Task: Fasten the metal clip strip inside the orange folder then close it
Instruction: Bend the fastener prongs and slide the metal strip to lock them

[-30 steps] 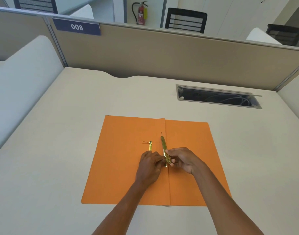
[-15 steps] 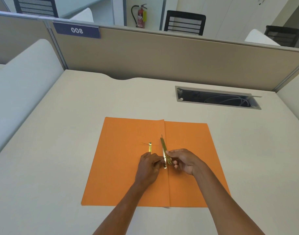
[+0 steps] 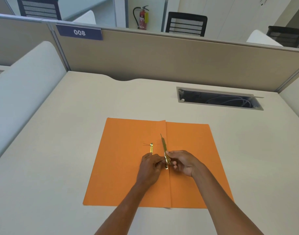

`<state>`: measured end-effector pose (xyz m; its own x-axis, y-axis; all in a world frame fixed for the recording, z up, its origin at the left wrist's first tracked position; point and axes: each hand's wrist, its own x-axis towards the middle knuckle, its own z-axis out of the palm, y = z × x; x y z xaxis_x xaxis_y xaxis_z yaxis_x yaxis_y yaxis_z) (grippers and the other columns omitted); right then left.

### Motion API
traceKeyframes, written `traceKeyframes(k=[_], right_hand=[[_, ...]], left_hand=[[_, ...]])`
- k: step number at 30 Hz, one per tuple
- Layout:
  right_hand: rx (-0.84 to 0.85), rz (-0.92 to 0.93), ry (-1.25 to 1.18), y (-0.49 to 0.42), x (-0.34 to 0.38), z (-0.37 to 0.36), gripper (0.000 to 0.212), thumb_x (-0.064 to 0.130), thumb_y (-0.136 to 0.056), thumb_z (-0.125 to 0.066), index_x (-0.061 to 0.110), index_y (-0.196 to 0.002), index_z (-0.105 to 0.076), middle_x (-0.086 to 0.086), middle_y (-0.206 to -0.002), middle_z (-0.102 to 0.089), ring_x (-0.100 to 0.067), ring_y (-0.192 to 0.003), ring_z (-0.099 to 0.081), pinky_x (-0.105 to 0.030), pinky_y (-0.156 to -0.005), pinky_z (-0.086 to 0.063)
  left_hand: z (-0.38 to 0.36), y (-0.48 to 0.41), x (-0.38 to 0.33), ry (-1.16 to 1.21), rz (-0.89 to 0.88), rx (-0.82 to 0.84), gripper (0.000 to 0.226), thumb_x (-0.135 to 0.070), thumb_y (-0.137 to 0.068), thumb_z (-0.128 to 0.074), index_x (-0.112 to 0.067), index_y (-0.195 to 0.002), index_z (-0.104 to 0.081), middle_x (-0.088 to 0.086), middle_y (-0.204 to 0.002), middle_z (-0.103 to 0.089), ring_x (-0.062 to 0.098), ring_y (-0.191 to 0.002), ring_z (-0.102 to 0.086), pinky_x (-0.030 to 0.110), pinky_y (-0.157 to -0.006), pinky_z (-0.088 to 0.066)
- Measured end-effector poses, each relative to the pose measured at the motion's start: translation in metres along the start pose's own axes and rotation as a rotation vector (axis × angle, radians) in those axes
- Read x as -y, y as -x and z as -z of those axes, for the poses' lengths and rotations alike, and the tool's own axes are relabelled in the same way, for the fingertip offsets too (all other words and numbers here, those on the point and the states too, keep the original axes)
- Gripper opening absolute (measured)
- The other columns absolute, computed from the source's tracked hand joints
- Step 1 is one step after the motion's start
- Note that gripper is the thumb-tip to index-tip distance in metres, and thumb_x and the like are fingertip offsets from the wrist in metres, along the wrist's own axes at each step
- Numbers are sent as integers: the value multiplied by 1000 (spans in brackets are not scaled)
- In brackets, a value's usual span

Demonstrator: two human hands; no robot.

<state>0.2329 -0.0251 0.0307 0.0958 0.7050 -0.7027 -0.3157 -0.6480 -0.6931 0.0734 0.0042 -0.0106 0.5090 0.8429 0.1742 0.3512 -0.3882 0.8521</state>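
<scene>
Orange folder [image 3: 128, 167] lay open on counter [image 3: 60, 150]. Right hand [image 3: 182, 162] pinched metal clip strip [image 3: 164, 148] tilted above the crease; left hand [image 3: 151, 166] steadied its lower end, grip unclear. Best seated by aligning holes over prongs, pressing flat.

We see two bare forearms reaching in from the lower edge, each ending in a bare hand: the left hand [image 3: 151, 164] and the right hand [image 3: 182, 162]. No sleeve, cuff, watch, ring, glove or band shows on either arm as far as the frame reaches, and the nails look short and plain, though they are too small for us to tell more. The arms are slim, with wrists narrower than the hands, and nothing else of the person is in view.
</scene>
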Motion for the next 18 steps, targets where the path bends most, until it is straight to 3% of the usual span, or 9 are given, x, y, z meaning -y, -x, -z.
traceKeyframes(k=[2, 5, 10, 13, 18], right_hand=[[-2, 1, -2, -2, -2, -1, 14, 20, -89, -69, 7, -87, -66, -8, -74, -68, -4, -42, -46, -16, -37, -39], [-30, 17, 14, -3, -3, -2, 13, 19, -88, -70, 7, -83, -67, -9, -71, -68, -5, -41, -46, -17, -36, -40], [-145, 85, 134, -3, 0, -5, 11, 13, -85, -74, 6, -77, -69, -8, -61, -65, -8, -38, -46, -19, -37, -42], [-201, 131, 210, -5, -1, -7, 15, 9, -84, -74, 5, -71, -68, -5, -53, -59, -10, -36, -47, -20, -36, -41], [-243, 196, 324, -4, -8, -10, 15, 7, -83, -74, 2, -73, -65, -9, -52, -58, -15, -38, -51, -25, -39, -43]], left_hand=[[0, 0, -2, -3, -18, -18, 21, -6, -84, -64, -26, -78, -67, -7, -68, -66, -5, -67, -44, 26, -77, -35], [0, 1, -1, -23, -19, -23, 20, -8, -84, -65, -25, -75, -66, -5, -67, -65, 4, -65, -42, 28, -78, -37], [0, 0, 1, -58, -14, -3, 9, -18, -78, -71, -23, -71, -69, -7, -74, -65, 5, -75, -53, 29, -82, -42], [3, 0, 1, 12, 6, 16, 2, -21, -71, -69, -19, -71, -70, -2, -77, -64, 10, -74, -58, 33, -72, -49], [5, 1, 4, 97, 42, -62, 17, 1, -68, -59, -6, -80, -70, 4, -85, -61, 14, -78, -60, 20, -67, -47]])
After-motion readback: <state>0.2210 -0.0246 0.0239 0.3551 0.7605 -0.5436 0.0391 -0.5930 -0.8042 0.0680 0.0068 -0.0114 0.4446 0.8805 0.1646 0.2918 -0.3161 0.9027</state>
